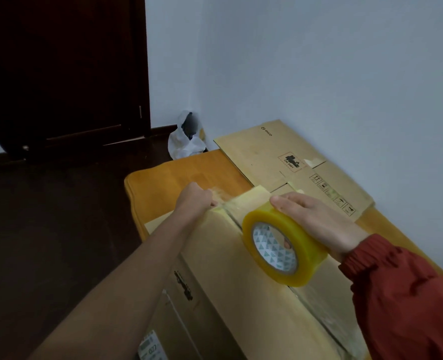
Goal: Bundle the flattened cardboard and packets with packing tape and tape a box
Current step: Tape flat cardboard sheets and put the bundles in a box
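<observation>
Door (59,74): dark wood, at the far left, behind a dark floor (46,229).
Plastic bag (186,141): white, on the floor in the corner, just beyond the far end of the table.
Table (163,183): light wood with a rounded corner; it carries the box and the flat cardboard.
Left hand (195,198): the arm is bare. The hand is at the far edge of the box, with the fingers curled together on the end of the strip of tape. This part is a little blurred.
Box (228,281): brown cardboard, on the table near the person. It has a printed label on its near side and a shiny taped seam along its top.
Strip of tape (230,203): clear, stretched from the roll to the left hand, above the far part of the box top.
Roll of tape (303,245): yellowish, held upright just above the box top.
Right hand (316,219): it wears a red sleeve (410,294). It is clamped on the roll, with the fingers over the outside and one finger showing inside the core.
Flat cardboard (280,157): printed with symbols; it lies on the far right of the table, against the wall (319,61), behind the box.
</observation>
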